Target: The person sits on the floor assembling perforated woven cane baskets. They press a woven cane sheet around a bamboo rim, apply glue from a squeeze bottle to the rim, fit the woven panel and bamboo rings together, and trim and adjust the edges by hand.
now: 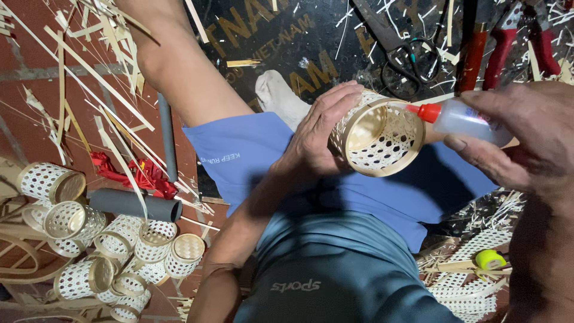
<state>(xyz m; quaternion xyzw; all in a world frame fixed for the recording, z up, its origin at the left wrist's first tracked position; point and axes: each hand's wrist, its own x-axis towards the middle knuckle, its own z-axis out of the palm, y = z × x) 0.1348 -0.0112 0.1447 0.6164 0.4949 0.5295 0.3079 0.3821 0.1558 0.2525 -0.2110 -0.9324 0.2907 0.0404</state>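
Observation:
My left hand (pixel 320 131) grips a small round woven bamboo basket (pixel 379 139), its open mouth turned toward me. My right hand (pixel 526 137) squeezes a clear plastic glue bottle (pixel 463 121) with a red nozzle, and the tip touches the basket's rim at the upper right. Both hands are above my lap, over blue shorts (pixel 251 149).
Several finished woven baskets (pixel 113 245) lie piled at lower left beside a dark grey tube (pixel 134 204). Bamboo strips (pixel 95 66) litter the red floor. Scissors (pixel 406 57) and red-handled pliers (pixel 520 39) lie on the black mat ahead. Woven sheet scraps and a yellow tape roll (pixel 489 259) are at lower right.

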